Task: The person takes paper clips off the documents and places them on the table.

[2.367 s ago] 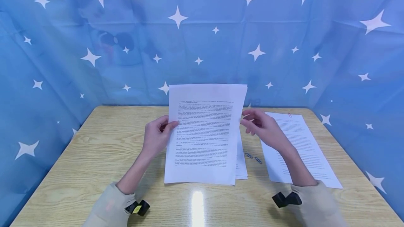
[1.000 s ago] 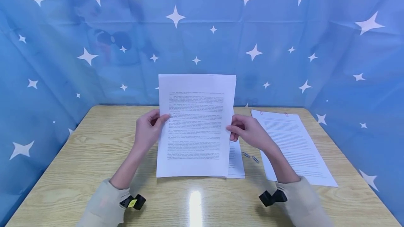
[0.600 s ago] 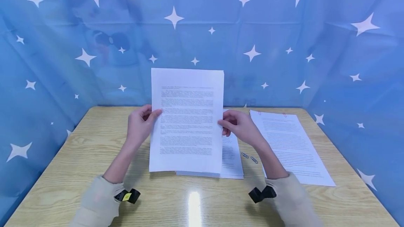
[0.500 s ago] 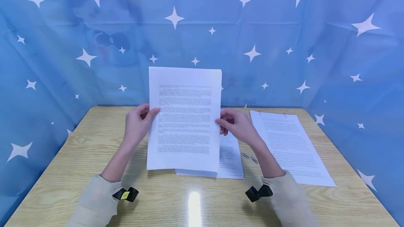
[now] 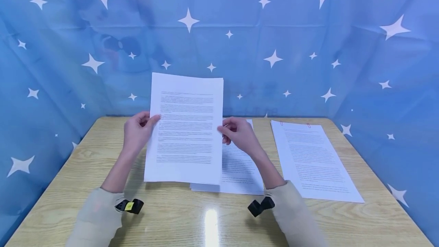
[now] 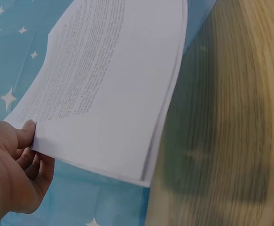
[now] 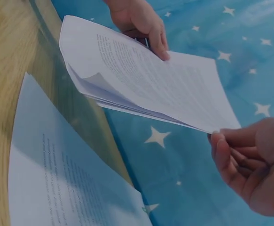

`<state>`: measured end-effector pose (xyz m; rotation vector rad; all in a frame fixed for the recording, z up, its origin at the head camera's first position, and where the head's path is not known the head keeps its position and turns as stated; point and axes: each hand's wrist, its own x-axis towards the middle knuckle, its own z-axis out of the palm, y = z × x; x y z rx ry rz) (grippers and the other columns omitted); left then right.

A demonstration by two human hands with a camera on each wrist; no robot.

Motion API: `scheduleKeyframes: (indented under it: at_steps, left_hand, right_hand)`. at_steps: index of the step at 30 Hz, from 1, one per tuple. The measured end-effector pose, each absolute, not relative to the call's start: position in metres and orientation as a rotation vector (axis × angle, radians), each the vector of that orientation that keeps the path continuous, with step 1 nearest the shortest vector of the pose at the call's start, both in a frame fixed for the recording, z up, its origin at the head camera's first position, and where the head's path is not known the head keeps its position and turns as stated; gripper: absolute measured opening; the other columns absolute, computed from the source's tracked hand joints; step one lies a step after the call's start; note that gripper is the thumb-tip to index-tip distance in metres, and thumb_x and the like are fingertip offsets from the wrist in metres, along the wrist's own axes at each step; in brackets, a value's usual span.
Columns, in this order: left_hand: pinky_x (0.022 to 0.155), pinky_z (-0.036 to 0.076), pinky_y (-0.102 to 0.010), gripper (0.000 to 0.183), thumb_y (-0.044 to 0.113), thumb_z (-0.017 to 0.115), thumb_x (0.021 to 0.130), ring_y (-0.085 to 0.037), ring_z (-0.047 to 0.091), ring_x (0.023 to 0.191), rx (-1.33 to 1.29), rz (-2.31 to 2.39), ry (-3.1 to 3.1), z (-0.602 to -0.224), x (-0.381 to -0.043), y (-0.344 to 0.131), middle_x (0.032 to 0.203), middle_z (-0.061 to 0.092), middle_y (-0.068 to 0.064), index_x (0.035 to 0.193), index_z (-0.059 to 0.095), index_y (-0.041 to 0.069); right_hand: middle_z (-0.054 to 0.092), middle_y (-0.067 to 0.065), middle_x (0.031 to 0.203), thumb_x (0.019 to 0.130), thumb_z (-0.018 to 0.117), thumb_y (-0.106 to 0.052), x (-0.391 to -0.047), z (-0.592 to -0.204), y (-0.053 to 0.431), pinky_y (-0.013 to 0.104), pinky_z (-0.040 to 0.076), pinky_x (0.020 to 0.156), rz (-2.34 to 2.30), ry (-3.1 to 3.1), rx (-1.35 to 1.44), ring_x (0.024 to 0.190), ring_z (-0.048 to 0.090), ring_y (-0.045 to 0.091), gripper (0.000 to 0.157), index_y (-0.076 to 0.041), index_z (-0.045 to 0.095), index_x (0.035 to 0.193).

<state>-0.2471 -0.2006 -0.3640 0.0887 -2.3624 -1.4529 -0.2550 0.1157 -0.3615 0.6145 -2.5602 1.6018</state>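
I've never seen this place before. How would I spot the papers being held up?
Start with the starry blue curtain, then the wooden table in front of it. Just left of the table's middle are the papers, their top edge seen against the curtain. They alone are raised; the middle sheets and right sheets lie flat.

Held sheets partly hid the lower pages toward the left edge of the bench; its near edge was cut off.
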Motion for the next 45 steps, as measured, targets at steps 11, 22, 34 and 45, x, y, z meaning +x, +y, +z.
scheduleKeyframes:
  at_steps: [11, 22, 34, 45]
  left_hand:
    - [0.064, 0.046, -0.021, 0.041, 0.036, 0.065, 0.100, -0.019, 0.060, 0.079, 0.174, -1.364, -2.432, -0.375, -0.256, -0.224, 0.099, 0.069, -0.017, 0.117, 0.070, -0.002]
    - [0.063, 0.046, -0.022, 0.046, 0.036, 0.061, 0.102, -0.024, 0.060, 0.082, 0.204, -1.325, -2.516, -0.386, -0.262, -0.244, 0.103, 0.066, -0.019, 0.125, 0.066, -0.004]
    - [0.066, 0.046, -0.025, 0.052, 0.038, 0.057, 0.104, -0.028, 0.059, 0.087, 0.231, -1.244, -2.607, -0.395, -0.267, -0.271, 0.108, 0.064, -0.022, 0.131, 0.061, -0.006]
    - [0.073, 0.043, -0.033, 0.043, 0.022, 0.056, 0.104, -0.031, 0.056, 0.092, 0.273, -1.299, -2.705, -0.400, -0.263, -0.286, 0.112, 0.060, -0.025, 0.132, 0.057, -0.011]
  right_hand:
    - [0.066, 0.006, 0.069, 0.098, 0.068, -0.014, -0.264, -0.383, 0.084, 0.036, 0.056, 0.059, 1.641, -2.596, 0.585, 0.059, 0.065, 0.023, 0.014, -0.001, 0.065, 0.102]
    - [0.064, 0.007, 0.070, 0.100, 0.064, -0.010, -0.276, -0.396, 0.055, 0.048, 0.057, 0.068, 1.640, -2.706, 0.491, 0.063, 0.067, 0.024, 0.013, 0.002, 0.063, 0.105]
    - [0.064, 0.008, 0.069, 0.101, 0.060, -0.005, -0.283, -0.403, 0.018, 0.046, 0.059, 0.073, 1.701, -2.812, 0.436, 0.072, 0.071, 0.034, 0.009, 0.004, 0.060, 0.098]
    - [0.064, 0.009, 0.067, 0.099, 0.062, -0.002, -0.283, -0.416, -0.007, 0.028, 0.057, 0.062, 1.781, -2.882, 0.268, 0.058, 0.064, 0.017, 0.007, 0.002, 0.060, 0.093]
